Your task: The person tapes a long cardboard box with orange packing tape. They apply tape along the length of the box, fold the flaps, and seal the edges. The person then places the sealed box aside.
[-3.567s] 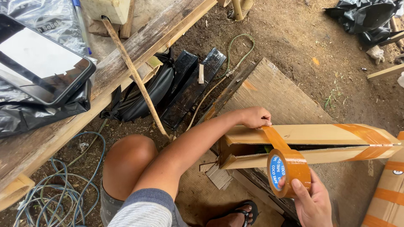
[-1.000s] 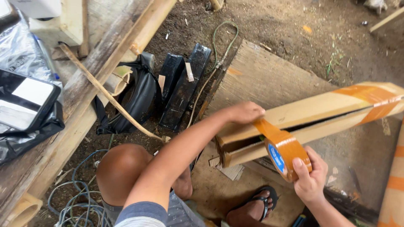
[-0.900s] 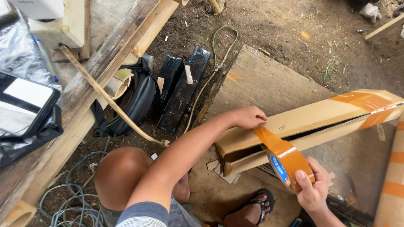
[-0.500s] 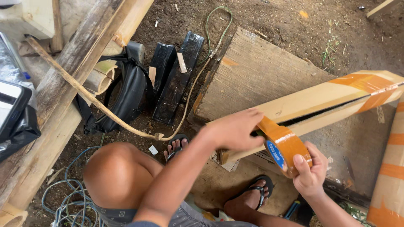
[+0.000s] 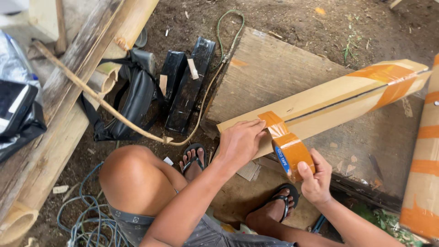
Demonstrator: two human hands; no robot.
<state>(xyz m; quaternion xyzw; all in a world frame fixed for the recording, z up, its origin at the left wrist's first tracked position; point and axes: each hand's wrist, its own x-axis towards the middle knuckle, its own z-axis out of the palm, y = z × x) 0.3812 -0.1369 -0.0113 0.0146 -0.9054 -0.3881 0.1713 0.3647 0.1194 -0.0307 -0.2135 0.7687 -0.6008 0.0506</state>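
So the left hand [image 5: 240,142] is flat on the near end of the long cardboard box [image 5: 329,103], fingers spread a bit and pressing the orange tape strip [image 5: 273,123] down where it crosses the box. The right hand [image 5: 314,177] sits just below and to the right of it, curled around the roll of orange tape [image 5: 292,154], thumb on the outside, with the strip running up from the roll straight onto the box. The box's long axis runs from that near end up and away to the right, toward its far end, which already carries an orange tape band [image 5: 388,77]. The box rests on a wooden board [image 5: 260,73] on the dirt floor, and the left hand is the one actually on it.
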